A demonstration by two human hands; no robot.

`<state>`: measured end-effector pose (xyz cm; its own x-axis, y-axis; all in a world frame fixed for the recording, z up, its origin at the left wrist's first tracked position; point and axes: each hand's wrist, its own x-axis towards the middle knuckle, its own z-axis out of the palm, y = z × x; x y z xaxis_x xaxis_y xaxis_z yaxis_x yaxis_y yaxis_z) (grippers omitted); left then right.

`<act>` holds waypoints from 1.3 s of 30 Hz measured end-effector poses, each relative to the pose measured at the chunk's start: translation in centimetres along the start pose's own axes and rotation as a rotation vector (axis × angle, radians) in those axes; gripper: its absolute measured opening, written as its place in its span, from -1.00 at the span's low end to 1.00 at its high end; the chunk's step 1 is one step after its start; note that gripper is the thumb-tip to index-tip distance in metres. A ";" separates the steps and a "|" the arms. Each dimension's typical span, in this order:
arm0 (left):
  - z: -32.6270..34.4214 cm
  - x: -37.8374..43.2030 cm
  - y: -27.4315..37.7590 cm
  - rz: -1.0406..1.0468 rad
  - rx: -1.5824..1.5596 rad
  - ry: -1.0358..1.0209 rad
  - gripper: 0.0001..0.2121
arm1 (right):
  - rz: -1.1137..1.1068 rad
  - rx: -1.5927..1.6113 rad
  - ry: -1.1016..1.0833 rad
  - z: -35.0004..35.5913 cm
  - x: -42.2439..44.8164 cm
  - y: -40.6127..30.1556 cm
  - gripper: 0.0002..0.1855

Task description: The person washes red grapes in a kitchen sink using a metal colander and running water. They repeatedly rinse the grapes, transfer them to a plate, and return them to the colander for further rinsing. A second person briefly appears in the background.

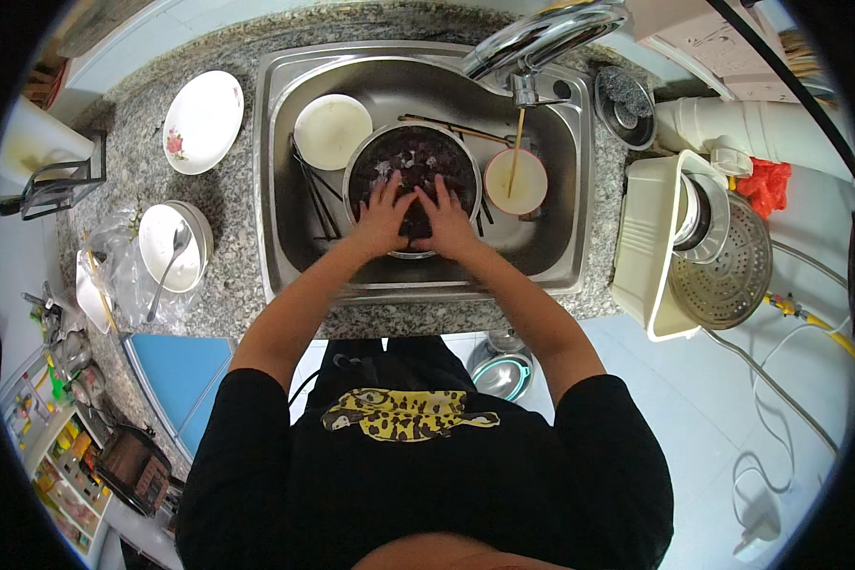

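Observation:
In the stainless steel sink sits a round metal pot with dark contents and pale specks on top. My left hand and my right hand reach over its near rim, thumbs towards each other and fingers spread over the dark contents. Neither hand appears to hold anything; the fingertips partly blend into the contents. Left of the pot rests a white bowl, with dark chopsticks beside it. On the right, a red-rimmed bowl contains cloudy liquid and a tan chopstick leaning in it.
A chrome faucet overhangs the sink's right rear. On the granite counter are a flowered oval plate, stacked white bowls with a spoon, and a plastic bag. A cream rack holds a perforated steamer plate.

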<state>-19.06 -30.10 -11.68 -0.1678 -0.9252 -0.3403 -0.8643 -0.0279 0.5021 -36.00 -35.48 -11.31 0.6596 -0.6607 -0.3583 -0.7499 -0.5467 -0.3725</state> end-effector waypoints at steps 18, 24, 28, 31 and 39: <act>1.8 6.1 -3.8 -0.542 -1.213 0.250 -0.43 | 0.464 0.648 0.199 1.7 6.2 1.0 -0.39; -0.2 4.4 1.1 -0.672 -1.721 0.258 -0.52 | 0.547 1.731 0.378 3.3 6.8 -1.2 -0.55; 1.7 4.1 1.9 -0.570 -1.841 0.575 -0.58 | 0.519 1.487 0.635 1.5 6.0 -4.5 -0.59; 0.2 3.8 4.4 -0.588 -1.759 0.656 -0.62 | 0.517 1.342 0.811 -1.1 4.8 -6.0 -0.64; 0.9 3.1 4.3 -0.571 -1.491 0.572 -0.68 | 0.576 1.348 0.748 0.2 4.5 -5.8 -0.62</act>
<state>-23.71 -32.73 -11.32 0.4529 -0.6707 -0.5873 0.4714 -0.3790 0.7963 -28.68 -35.22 -10.92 -0.1432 -0.9111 -0.3865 -0.0271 0.3940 -0.9187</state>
